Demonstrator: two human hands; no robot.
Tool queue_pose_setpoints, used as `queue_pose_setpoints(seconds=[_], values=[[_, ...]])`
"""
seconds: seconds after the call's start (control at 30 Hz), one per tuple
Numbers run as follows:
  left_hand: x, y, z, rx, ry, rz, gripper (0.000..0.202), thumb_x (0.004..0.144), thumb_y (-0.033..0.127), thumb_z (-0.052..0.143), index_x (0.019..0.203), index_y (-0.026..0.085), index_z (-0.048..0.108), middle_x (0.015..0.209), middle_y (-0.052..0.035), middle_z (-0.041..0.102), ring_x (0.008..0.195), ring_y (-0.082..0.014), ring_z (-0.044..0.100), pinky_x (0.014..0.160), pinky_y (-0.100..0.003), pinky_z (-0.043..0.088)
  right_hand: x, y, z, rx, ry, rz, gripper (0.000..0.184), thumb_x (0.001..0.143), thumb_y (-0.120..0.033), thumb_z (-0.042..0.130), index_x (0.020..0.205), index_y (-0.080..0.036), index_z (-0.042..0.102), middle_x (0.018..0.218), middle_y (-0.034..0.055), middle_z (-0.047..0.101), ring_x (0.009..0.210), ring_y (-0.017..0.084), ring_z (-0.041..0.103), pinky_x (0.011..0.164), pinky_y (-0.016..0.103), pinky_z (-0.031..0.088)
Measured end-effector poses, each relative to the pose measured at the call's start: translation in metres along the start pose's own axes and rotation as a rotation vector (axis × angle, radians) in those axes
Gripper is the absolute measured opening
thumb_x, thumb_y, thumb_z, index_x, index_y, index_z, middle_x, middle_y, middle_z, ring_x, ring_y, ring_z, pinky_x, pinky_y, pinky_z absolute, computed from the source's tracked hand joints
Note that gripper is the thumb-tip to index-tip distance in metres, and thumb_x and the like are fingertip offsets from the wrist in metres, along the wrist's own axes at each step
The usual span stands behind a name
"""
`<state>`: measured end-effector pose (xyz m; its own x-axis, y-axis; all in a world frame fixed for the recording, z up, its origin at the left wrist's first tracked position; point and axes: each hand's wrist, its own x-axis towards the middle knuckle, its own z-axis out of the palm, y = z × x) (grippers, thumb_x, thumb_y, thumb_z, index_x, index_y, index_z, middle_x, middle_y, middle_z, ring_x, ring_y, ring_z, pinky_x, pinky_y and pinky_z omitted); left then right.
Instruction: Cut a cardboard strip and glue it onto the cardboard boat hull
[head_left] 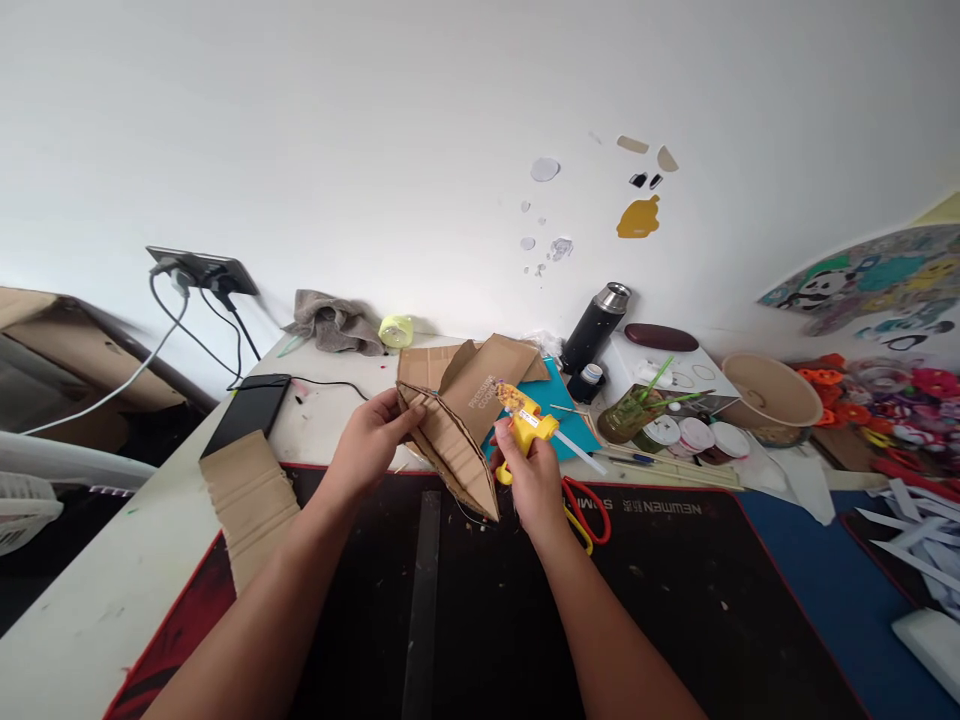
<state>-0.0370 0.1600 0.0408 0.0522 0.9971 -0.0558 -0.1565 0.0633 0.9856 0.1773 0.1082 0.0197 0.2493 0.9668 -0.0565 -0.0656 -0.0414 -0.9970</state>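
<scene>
My left hand (369,440) is closed on the left edge of a folded brown cardboard piece (454,440), holding it above a black desk mat (675,590). My right hand (529,478) grips a yellow hot glue gun (529,430), its nozzle pointing left at the cardboard's upper flap. A clear glue stick juts from the back of the gun toward the right. Red-handled scissors (589,505) lie on the mat just right of my right wrist.
A cardboard strip (247,500) and a black phone (247,410) lie at left, with cables up to a wall socket (202,268). A black flask (596,325), jars, a paper bowl (772,395) and craft bits crowd the right. A grey cloth (334,322) sits behind.
</scene>
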Motion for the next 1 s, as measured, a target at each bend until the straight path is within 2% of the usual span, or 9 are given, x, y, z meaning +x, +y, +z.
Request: queue_pose_setpoints(seconds=[0.1,0.17,0.23,0.33,0.47,0.63,0.8,1.0], values=[[-0.005,0.002,0.008,0.105,-0.101,-0.03,0.053,0.073,0.064,0.095,0.102,0.021,0.082,0.106,-0.0086,0.085,0.104,-0.0324,0.076,0.092,-0.043,0.062,-0.001,-0.002,0.001,-0.036,-0.044,-0.04,0.053,0.087,-0.069,0.08,0.102,-0.018,0.078,0.092,0.0071,0.076,0.083,0.025,0.071,0.077,0.035,0.059],[-0.009,0.003,0.013,0.152,-0.113,-0.009,0.052,0.077,0.065,0.091,0.104,0.022,0.08,0.11,-0.0083,0.085,0.108,-0.0333,0.076,0.096,-0.043,0.061,-0.003,-0.003,0.003,-0.045,-0.087,-0.044,0.047,0.087,-0.063,0.083,0.105,-0.019,0.077,0.101,0.009,0.079,0.096,0.028,0.075,0.09,0.038,0.061],[-0.011,0.003,0.016,0.192,-0.103,0.01,0.05,0.081,0.065,0.087,0.106,0.022,0.078,0.113,-0.0083,0.085,0.112,-0.034,0.075,0.099,-0.043,0.06,-0.004,-0.003,0.005,-0.037,-0.143,-0.032,0.043,0.085,-0.057,0.085,0.105,-0.02,0.075,0.105,0.0095,0.08,0.102,0.03,0.076,0.094,0.04,0.061],[-0.013,0.003,0.019,0.238,-0.089,0.021,0.049,0.084,0.063,0.083,0.11,0.022,0.076,0.117,-0.0091,0.085,0.117,-0.0346,0.075,0.101,-0.043,0.059,-0.005,-0.002,0.007,-0.031,-0.194,-0.026,0.037,0.084,-0.051,0.086,0.102,-0.022,0.073,0.103,0.0086,0.079,0.1,0.03,0.076,0.093,0.042,0.062],[-0.013,0.002,0.02,0.226,-0.079,0.008,0.057,0.083,0.058,0.082,0.125,0.02,0.071,0.114,-0.0102,0.085,0.114,-0.0343,0.077,0.099,-0.044,0.06,-0.004,-0.001,0.008,-0.045,-0.186,-0.039,0.03,0.086,-0.047,0.083,0.1,-0.023,0.071,0.098,0.0069,0.078,0.094,0.029,0.075,0.088,0.042,0.063],[-0.012,0.001,0.02,0.301,-0.074,0.035,0.042,0.084,0.052,0.075,0.112,0.02,0.075,0.115,-0.0098,0.085,0.112,-0.033,0.076,0.096,-0.041,0.058,-0.006,-0.004,0.009,-0.062,-0.189,-0.033,0.029,0.087,-0.046,0.081,0.101,-0.023,0.07,0.101,0.0073,0.078,0.096,0.029,0.075,0.091,0.042,0.063],[-0.012,0.001,0.019,0.357,-0.052,0.02,0.041,0.082,0.051,0.074,0.109,0.02,0.074,0.108,-0.0077,0.084,0.102,-0.0301,0.075,0.088,-0.038,0.056,-0.009,-0.004,0.012,-0.075,-0.211,-0.032,0.032,0.086,-0.048,0.08,0.101,-0.022,0.071,0.102,0.0078,0.079,0.099,0.031,0.076,0.093,0.044,0.064],[-0.012,0.003,0.018,0.317,-0.077,-0.007,0.041,0.081,0.055,0.08,0.105,0.021,0.074,0.103,-0.0063,0.083,0.097,-0.0287,0.075,0.083,-0.035,0.055,-0.012,-0.003,0.015,-0.091,-0.188,-0.045,0.03,0.086,-0.048,0.08,0.101,-0.023,0.071,0.103,0.0076,0.081,0.101,0.031,0.077,0.093,0.044,0.064]])
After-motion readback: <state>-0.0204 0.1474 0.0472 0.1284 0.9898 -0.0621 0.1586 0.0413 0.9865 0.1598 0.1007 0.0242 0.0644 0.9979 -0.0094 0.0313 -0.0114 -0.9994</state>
